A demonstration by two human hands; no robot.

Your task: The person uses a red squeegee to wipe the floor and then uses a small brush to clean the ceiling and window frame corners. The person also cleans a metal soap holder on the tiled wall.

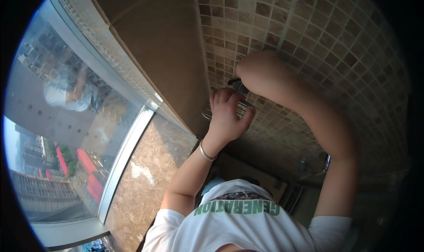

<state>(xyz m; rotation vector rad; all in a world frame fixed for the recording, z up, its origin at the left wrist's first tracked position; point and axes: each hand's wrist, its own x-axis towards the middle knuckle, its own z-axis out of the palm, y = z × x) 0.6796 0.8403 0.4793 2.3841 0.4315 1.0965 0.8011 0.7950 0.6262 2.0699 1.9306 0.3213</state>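
Observation:
A shiny metal wire rack or shelf (244, 108) sits in the corner by the mosaic tiles. Over it lies my left hand (228, 111), fingers bent and thumb apart; whether it grips the bars cannot be told. A metal bangle (206, 152) circles the left wrist. Farther up, my right hand (256, 68) is bent close against the tiled wall, its fingers mostly hidden behind the hand and wrist. Just beside it, between the two hands, is a small dark object (240, 86), partly covered; its kind is unclear.
Small brown mosaic tiles (318, 30) cover the wall at the right, meeting a plain brown wall panel (162, 46). A window (76, 119) and a marble-patterned sill (149, 166) run along the left. Below my right forearm, a shiny metal fitting (327, 164) shows dimly.

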